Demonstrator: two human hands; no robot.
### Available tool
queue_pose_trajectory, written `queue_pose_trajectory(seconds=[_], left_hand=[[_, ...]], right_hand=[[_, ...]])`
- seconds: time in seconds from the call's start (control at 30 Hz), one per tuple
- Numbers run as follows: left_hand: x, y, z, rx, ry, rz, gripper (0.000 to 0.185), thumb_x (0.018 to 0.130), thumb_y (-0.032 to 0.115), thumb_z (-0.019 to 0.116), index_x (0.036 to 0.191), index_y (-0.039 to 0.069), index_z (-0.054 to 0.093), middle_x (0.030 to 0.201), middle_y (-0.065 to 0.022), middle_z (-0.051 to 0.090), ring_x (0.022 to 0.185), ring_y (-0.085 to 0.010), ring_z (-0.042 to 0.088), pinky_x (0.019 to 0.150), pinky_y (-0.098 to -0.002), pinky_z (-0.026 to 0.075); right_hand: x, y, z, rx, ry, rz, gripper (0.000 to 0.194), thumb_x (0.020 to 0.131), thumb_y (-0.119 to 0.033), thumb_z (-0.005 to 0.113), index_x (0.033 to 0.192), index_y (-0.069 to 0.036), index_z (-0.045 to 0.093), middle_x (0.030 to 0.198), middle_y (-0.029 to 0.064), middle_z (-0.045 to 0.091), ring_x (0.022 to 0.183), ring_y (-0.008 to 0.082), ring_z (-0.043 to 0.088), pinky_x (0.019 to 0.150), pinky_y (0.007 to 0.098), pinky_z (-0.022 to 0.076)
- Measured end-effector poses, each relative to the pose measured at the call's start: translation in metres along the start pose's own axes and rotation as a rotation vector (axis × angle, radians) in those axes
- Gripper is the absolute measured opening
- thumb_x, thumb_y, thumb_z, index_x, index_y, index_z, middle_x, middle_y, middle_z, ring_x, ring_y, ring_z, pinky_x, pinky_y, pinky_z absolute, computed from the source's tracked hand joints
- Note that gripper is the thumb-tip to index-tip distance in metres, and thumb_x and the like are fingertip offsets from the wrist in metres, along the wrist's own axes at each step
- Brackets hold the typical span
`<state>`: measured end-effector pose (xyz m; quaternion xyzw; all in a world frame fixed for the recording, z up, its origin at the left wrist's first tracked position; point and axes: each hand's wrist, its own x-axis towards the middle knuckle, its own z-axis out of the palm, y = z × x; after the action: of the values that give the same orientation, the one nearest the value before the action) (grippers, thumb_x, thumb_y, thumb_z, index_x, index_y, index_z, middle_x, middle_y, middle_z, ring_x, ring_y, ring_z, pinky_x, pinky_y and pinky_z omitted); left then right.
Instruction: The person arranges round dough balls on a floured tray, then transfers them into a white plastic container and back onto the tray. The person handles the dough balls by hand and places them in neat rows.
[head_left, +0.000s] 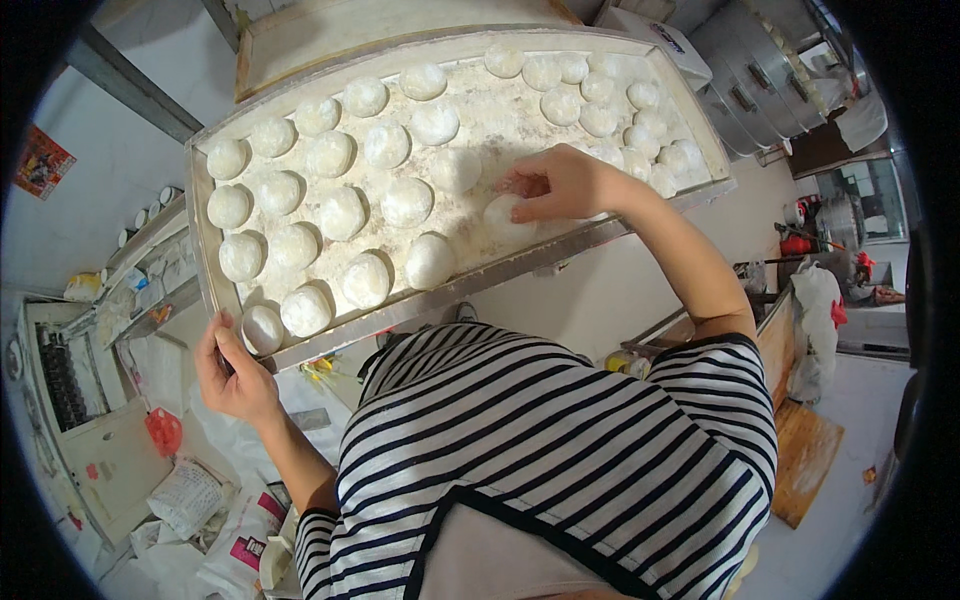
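Observation:
A rectangular wooden tray (330, 345), dusted with flour, holds several round pieces of dough. My left hand (238, 375) grips its near left corner beside a dough ball (262, 330). Over the tray's right half, my right hand (559, 187) has curled fingers around the top of a dough ball (506, 217); whether they hold it firmly is not clear. Spaced rows of dough balls (343, 214) fill the left half. At the far right, smaller ones (598, 120) sit close together, some partly behind my right wrist.
Stacked metal steamers (757, 82) stand beyond the tray's right end, near a white box (660, 45). A machine with a dark roller-like part (64, 375) is at the left. White sacks (187, 495) lie at lower left. A wooden board (806, 457) is at lower right.

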<state>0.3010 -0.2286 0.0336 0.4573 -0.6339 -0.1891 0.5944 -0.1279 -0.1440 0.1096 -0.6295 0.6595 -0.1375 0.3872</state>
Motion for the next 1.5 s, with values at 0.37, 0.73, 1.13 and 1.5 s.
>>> queue_pose_trajectory(seconds=[0.37,0.73,1.13,1.5], left_hand=[[0.001,0.002,0.001,0.041,0.008,0.014,0.018,0.096,0.005,0.058,0.105,-0.007,0.067,0.099,-0.0148,0.070,0.090,-0.0182,0.067,0.083,-0.0291,0.052],[0.002,-0.004,0.001,0.023,0.003,-0.019,0.021,0.097,0.008,0.057,0.107,-0.008,0.066,0.100,-0.0142,0.070,0.090,-0.0166,0.065,0.083,-0.0276,0.051],[0.005,-0.005,0.000,0.045,0.024,-0.067,0.023,0.098,0.013,0.059,0.109,-0.007,0.066,0.101,-0.0128,0.070,0.091,-0.0160,0.064,0.083,-0.0279,0.050],[0.005,-0.011,0.001,0.148,0.049,0.008,0.021,0.096,0.011,0.059,0.108,-0.004,0.069,0.101,-0.0112,0.071,0.091,-0.0154,0.067,0.082,-0.0272,0.052]], right_hand=[[0.007,-0.018,0.025,0.075,0.079,-0.042,0.037,0.078,-0.033,0.074,0.098,-0.003,0.067,0.081,0.0098,0.067,0.074,0.0260,0.063,0.072,0.0345,0.0521],[0.013,-0.017,0.049,-0.155,0.165,-0.355,0.047,0.075,-0.043,0.073,0.102,-0.004,0.073,0.083,0.0176,0.068,0.077,0.0314,0.065,0.072,0.0370,0.0516],[-0.019,0.034,-0.033,-0.614,0.207,-0.038,0.041,0.072,-0.025,0.076,0.108,-0.007,0.069,0.105,0.0138,0.065,0.093,0.0324,0.063,0.084,0.0389,0.0512],[-0.020,0.028,-0.005,-0.043,0.114,-0.325,0.046,0.069,-0.025,0.077,0.109,-0.003,0.070,0.090,0.0155,0.067,0.082,0.0277,0.066,0.078,0.0343,0.0530]])
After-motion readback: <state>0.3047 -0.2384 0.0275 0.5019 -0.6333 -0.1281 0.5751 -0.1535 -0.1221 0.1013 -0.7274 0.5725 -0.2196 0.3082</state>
